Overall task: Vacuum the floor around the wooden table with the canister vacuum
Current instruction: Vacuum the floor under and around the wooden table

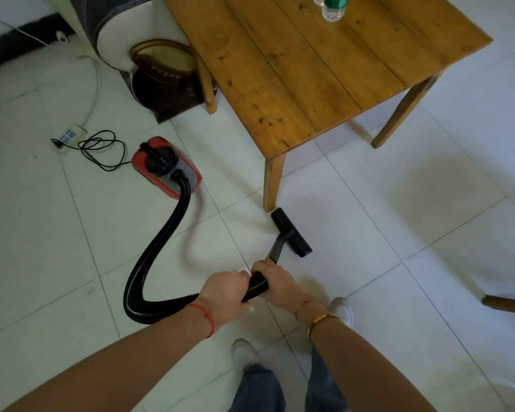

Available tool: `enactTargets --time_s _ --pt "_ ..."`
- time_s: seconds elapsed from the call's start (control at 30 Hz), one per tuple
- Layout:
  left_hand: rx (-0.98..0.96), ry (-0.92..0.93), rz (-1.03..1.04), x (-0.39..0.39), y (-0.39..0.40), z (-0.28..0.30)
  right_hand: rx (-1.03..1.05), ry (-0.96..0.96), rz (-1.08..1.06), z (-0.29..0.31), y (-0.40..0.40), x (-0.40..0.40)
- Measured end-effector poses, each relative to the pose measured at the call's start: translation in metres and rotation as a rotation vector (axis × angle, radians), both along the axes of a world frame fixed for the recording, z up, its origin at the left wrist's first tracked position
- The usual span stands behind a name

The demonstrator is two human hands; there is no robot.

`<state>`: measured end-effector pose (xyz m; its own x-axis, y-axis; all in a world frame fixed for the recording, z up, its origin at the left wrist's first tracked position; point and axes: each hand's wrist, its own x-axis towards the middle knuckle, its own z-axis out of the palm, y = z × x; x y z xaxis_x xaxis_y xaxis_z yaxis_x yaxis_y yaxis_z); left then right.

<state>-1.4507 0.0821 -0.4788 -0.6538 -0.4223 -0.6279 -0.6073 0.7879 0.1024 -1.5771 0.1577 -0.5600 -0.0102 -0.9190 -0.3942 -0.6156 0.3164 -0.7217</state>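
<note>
Both hands are gripping the black ribbed hose: the left hand has its fingers curled around it, and the right hand is wrapping it just ahead, near the wand. The floor nozzle is resting on the white tiled floor beside the near leg of the wooden bench. The red canister vacuum is sitting to the left.

Vacuum left of table; nozzle before table leg.
</note>
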Motion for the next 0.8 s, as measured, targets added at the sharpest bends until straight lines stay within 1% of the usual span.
enactTargets --time_s 0.17,0.33,0.53,0.67,0.8 --pt "-0.006 0.000 -0.002 -0.006 -0.003 -0.004 -0.008 0.007 -0.025 -0.003 -0.001 -0.006" --pt "-0.011 0.019 -0.016 -0.060 -0.012 -0.010 0.000 0.028 -0.060 -0.007 -0.008 -0.058" --pt "0.028 0.054 0.027 -0.169 -0.031 -0.020 0.047 0.037 -0.117 -0.010 -0.025 -0.166" --pt "0.048 0.087 0.065 -0.257 -0.044 -0.031 0.086 0.091 -0.113 -0.015 -0.039 -0.253" --pt "0.046 0.118 0.059 -0.340 -0.056 -0.040 0.107 0.135 -0.148 -0.020 -0.051 -0.335"
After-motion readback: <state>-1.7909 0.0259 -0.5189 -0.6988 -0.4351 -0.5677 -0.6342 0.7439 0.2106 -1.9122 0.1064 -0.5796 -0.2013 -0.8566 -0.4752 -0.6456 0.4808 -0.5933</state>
